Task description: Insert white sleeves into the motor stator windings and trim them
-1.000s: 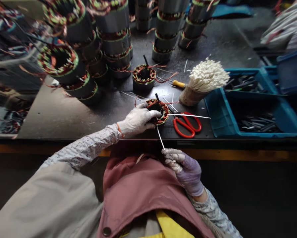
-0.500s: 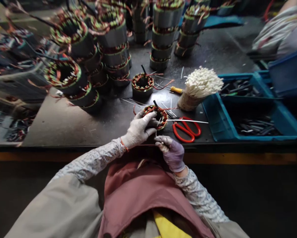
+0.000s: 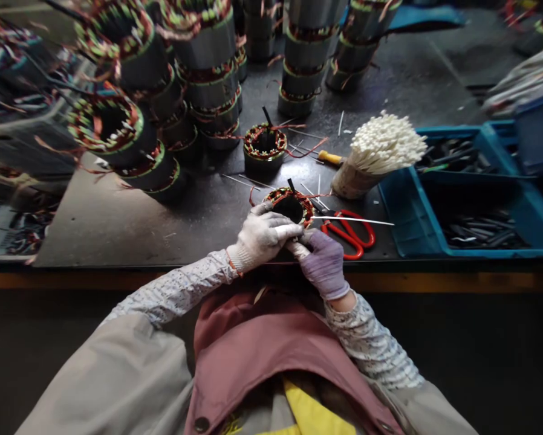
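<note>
A copper-wound motor stator [image 3: 279, 194] rests close to the table's front edge, with a short black sleeve standing up at its far rim. My left hand [image 3: 263, 237], in a pale glove, grips its near left side. My right hand [image 3: 324, 263], in a purple glove, has its fingers pinched together at the near rim, against my left fingertips; what they hold is hidden. A thin white stick [image 3: 355, 220] reaches right from beside the stator, passing over the red-handled scissors [image 3: 349, 234].
Behind stands another stator [image 3: 265, 158]. Stator stacks [image 3: 210, 84] rise at the back and left. A bundle of white sticks [image 3: 380, 145], a yellow-handled tool [image 3: 329, 157] and blue bins [image 3: 414, 217] of dark pieces lie to the right. A co-worker's sleeve [image 3: 525, 78] shows far right.
My right hand has moved up to the stator's near rim and met my left hand, whose fingers have come down out of the bore. The view has shifted slightly.
</note>
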